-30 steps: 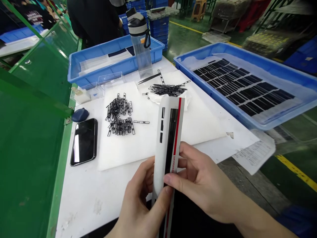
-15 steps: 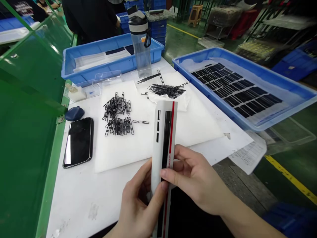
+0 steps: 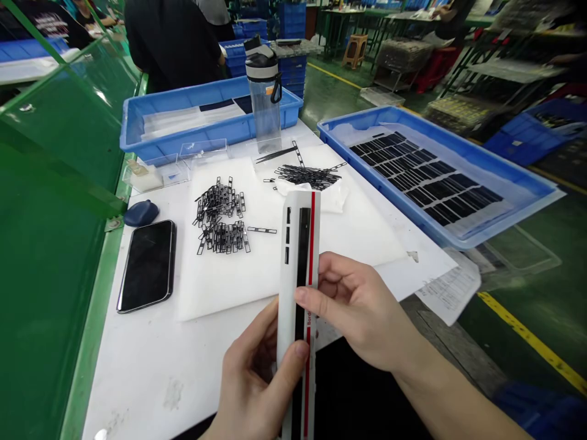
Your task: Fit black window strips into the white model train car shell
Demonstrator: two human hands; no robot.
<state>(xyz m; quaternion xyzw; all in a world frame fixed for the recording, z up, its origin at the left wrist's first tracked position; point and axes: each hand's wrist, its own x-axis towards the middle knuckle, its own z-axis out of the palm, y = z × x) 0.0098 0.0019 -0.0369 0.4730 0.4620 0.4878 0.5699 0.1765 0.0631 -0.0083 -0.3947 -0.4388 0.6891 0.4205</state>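
Observation:
A long white model train car shell (image 3: 287, 287), with a black window band and a red stripe, stands lengthwise in front of me, tilted away. My left hand (image 3: 261, 373) grips its lower part, thumb across the front. My right hand (image 3: 353, 305) holds it from the right side, thumb pressed on the black band and fingers curled behind the edge. Beyond it, a heap of thin black window frames (image 3: 222, 211) lies on a white foam sheet (image 3: 220, 293). Another pile of black strips (image 3: 309, 176) rests on crumpled white paper, beside black tweezers (image 3: 276, 155).
A phone (image 3: 147, 266) and a dark blue rounded object (image 3: 141, 212) lie at the left. Behind stand a water bottle (image 3: 265, 104) and a blue tray (image 3: 183, 131). Another blue tray (image 3: 440, 235) holds rows of black strips at right. A green partition (image 3: 50, 244) borders the left side.
My right thumb has moved up along the black band, away from my left thumb. The train car shell has shifted slightly left, and the camera view has tilted up a little.

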